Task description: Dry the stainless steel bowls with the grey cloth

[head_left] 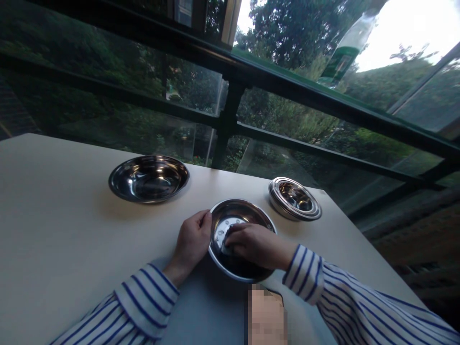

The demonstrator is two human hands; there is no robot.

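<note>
A shiny steel bowl (260, 211) is tilted towards me on the white table. My left hand (194, 237) grips its left rim, with the thumb on top. Inside the bowl is my right hand (251, 242), its fingers bent and pressed together against the inner wall. A small whitish bit shows by the fingertips; whether it is a cloth or a reflection is unclear. Pale round spots show on the bowl's inside, left of the fingers.
A wide shallow steel basin (149, 179) stands at the back left of the table (72, 215). Several nested steel bowls (294, 199) sit near the right edge. Beyond runs a dark railing (223, 120) with a green-labelled bottle (345, 52) on it. A pixelated patch (268, 316) covers something at the bottom.
</note>
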